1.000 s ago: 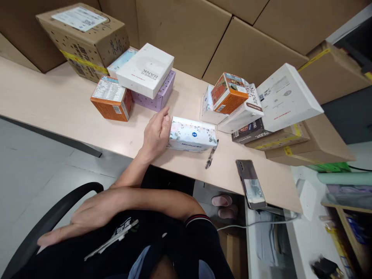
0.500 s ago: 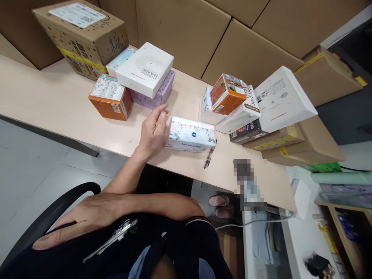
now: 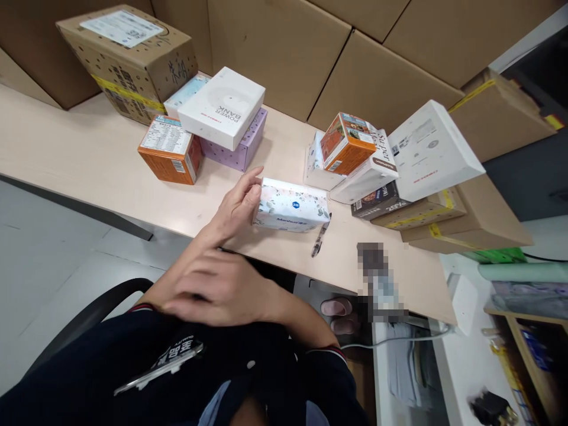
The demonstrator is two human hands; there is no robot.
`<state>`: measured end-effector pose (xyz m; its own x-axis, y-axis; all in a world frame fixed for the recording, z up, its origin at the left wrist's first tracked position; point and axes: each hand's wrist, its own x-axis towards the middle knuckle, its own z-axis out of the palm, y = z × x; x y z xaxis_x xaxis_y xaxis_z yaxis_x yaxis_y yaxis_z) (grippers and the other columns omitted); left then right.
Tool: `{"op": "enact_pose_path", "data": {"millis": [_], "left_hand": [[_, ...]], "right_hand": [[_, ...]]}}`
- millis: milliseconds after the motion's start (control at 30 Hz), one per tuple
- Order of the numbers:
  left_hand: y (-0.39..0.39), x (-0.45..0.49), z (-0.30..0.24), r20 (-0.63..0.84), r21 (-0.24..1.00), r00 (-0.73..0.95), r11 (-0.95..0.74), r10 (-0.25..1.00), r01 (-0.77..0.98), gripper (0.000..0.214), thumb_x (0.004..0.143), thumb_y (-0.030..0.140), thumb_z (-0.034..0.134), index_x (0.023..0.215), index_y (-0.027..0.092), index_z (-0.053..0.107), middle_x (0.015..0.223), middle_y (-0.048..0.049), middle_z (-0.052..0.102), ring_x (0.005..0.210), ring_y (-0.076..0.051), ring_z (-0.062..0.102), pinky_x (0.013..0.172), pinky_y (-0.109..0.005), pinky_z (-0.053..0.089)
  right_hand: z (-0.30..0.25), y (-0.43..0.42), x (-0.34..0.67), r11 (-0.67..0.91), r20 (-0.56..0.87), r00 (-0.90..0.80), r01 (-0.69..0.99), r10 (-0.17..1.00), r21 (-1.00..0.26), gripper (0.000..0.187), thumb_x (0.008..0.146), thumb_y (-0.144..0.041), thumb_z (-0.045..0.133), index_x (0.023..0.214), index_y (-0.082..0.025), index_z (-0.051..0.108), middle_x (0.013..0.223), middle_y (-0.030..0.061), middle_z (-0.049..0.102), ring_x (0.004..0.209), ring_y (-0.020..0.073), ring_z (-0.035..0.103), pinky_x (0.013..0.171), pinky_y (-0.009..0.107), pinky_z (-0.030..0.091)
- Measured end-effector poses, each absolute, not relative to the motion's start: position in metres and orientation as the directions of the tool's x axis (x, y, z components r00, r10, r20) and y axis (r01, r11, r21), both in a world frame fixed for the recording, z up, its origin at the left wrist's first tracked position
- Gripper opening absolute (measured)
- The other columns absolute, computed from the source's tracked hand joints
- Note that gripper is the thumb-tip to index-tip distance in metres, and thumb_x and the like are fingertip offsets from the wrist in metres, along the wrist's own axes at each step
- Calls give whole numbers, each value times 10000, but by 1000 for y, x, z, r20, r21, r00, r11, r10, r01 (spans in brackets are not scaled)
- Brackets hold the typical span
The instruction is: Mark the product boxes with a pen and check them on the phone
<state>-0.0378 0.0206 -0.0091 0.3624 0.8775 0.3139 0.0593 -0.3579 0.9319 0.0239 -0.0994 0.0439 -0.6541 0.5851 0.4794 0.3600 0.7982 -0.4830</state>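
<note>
A white floral tissue pack [image 3: 293,207] lies on the table in front of me. My left hand [image 3: 239,207] is at its left end, fingers stretched out, the thumb side against or very close to the pack; I cannot tell whether it presses on it. My right hand [image 3: 222,290] is crossed over my left forearm in front of my chest. Motion smears its fingers, and I make out nothing in it. A pen [image 3: 320,236] lies at the right end of the pack.
Left: a white power bank box [image 3: 224,106] on a purple box [image 3: 235,151], an orange box [image 3: 171,151], a carton [image 3: 128,62]. Right: a stack with another orange box [image 3: 348,145] and a white box [image 3: 435,154]. A pixelated patch [image 3: 377,278] covers something near the table's front edge.
My right hand has lifted from near my left elbow and moved right and up. My left hand has shifted slightly right, closer to the tissue pack, which stays in place.
</note>
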Motion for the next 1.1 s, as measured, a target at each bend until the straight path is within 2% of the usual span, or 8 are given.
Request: {"op": "enact_pose_path", "data": {"millis": [133,267,333,467,600,867,1000,1100], "left_hand": [[21,-42,-9,311,936,542,-349,781,-35,862,927,611,679,1647,318,305,1631,-115,425,1387,-327,541,1117,-458,504],[19,-41,-7,293,920,613,-390,734,28,1076,794,375,854,1670,329,232,1680,-112,334,1471,-395,440,1174,-527,467],[19,-40,-6,280,931,600,-365,750,22,1055,789,319,843,1663,330,253,1647,-115,392,1449,-386,475,1156,-523,489],[18,-38,-4,214,976,558,-199,802,-87,963,842,322,802,1648,304,276,1429,-124,618,1228,-286,667,1022,-446,583],[19,-39,-2,144,986,473,-88,869,-139,723,938,411,699,1582,240,418,1281,-126,707,1045,-247,724,861,-392,625],[19,-40,-3,161,960,378,-233,912,153,556,1034,532,516,1508,246,560,1486,-102,617,1392,-326,554,1214,-532,411],[21,-41,-10,264,907,312,-345,913,241,611,1047,562,481,1554,220,498,1562,-134,537,1437,-305,516,1221,-488,411],[22,-41,-11,387,839,277,-461,879,290,579,1065,551,445,1523,205,519,1525,-150,557,1397,-288,549,1176,-470,460]], "right_hand": [[45,-117,109,658,697,-93,435,711,-614,101,987,-223,640,896,-237,679,769,-16,709,695,128,641,643,279,545],[14,-126,163,369,701,507,608,501,-703,40,937,-270,675,966,-242,668,845,-1,640,746,149,629,682,319,541],[-3,-124,175,230,607,602,586,519,-777,287,913,-354,700,1168,-232,650,1040,57,689,909,184,685,809,378,581],[-24,-116,176,81,405,529,531,745,-843,566,932,-438,680,1431,-209,542,1343,156,680,1196,257,676,1006,486,569],[-28,-111,168,167,516,392,651,762,-741,534,953,-437,657,1431,-213,572,1390,159,654,1276,284,642,1033,520,573],[-25,-112,167,239,643,271,771,716,-590,437,972,-373,627,1389,-243,604,1284,134,684,1231,272,666,992,520,604],[-24,-111,167,176,560,291,753,776,-634,421,982,-428,601,1358,-241,626,1308,138,684,1216,271,668,981,506,598],[-20,-114,171,101,529,414,710,741,-697,396,1003,-445,552,1317,-223,649,1262,134,692,1156,254,676,979,479,576]]}}
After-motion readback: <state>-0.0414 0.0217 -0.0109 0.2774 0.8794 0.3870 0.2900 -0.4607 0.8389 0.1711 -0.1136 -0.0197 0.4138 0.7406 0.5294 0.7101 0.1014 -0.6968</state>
